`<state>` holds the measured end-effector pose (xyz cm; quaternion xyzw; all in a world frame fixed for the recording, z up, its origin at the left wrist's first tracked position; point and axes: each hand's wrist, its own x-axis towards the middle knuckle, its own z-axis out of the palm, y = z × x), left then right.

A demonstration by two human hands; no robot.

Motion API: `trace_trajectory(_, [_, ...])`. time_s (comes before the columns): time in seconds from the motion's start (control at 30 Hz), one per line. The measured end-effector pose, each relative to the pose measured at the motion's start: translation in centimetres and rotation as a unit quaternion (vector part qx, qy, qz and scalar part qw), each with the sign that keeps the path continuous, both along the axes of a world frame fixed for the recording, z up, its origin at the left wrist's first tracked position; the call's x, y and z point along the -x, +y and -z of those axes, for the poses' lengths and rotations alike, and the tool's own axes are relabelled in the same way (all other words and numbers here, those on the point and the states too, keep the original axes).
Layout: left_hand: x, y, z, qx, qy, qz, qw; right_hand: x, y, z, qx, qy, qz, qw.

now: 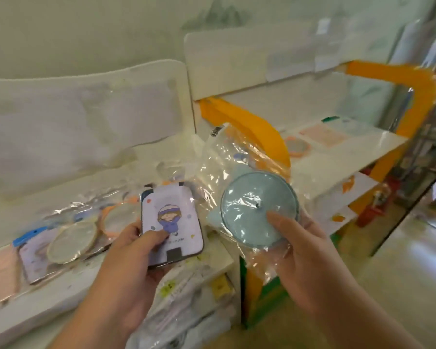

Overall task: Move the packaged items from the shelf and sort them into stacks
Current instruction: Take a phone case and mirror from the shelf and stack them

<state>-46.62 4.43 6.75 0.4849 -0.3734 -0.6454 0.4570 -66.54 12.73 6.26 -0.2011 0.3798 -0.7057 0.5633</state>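
- The illustrated card (171, 224) is pinched by the left hand (126, 268), thumb on its face.
- The bagged blue disc (258, 209) is gripped by the right hand (305, 250).
- Open floor (400, 273) is seen lower right, beyond the shelf edge (227, 258).

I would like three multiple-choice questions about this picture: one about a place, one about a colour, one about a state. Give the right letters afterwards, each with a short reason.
1. Where does the wrapped cream-coloured hoop lie?
A. on the white shelf, left of the left hand
B. on the floor, at the right
C. in the right hand

2. What colour is the round item in the clear bag?
A. red
B. pale blue
C. black

3. What is the left hand doing?
A. hanging open, holding nothing
B. pressing flat on the shelf
C. holding the cartoon card, thumb on its face

Answers:
1 A, the hoop rests on the shelf surface beyond the left hand.
2 B, the disc held by the right hand is pale blue.
3 C, the thumb lies on the printed face and the fingers go underneath.
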Motion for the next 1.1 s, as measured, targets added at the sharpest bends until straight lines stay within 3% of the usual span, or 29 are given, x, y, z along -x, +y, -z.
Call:
trace_trajectory(0.23, [11.5,3.2,-0.6,-0.012,-0.024,0.092,0.995,9.7,5.1,-0.6,0.034,-0.023,0.099,0.994])
trace_trajectory(0.53, [22.7,2.6,0.3,-0.055,-0.05,0.176,0.982,19.3,3.9,1.2,0.064,-0.062,0.191,0.977])
trace_trajectory(0.73, [31.0,-0.7,2.8,-0.12,-0.016,0.171,0.978,26.0,-0.4,1.7,0.024,-0.026,0.227,0.973])
trace_trajectory(0.9, [36.5,-4.3,3.7,-0.102,-0.005,0.137,0.985,31.5,-4.9,0.9,0.015,0.006,0.227,0.974])
trace_trajectory(1.03, [39.7,-6.1,4.9,-0.106,-0.019,0.076,0.991,35.4,-8.5,2.1,-0.048,-0.006,0.235,0.971])
trace_trajectory(1.1, [40.7,-6.7,5.5,-0.123,-0.016,0.05,0.991,36.9,-10.5,2.6,-0.092,0.043,0.229,0.968])
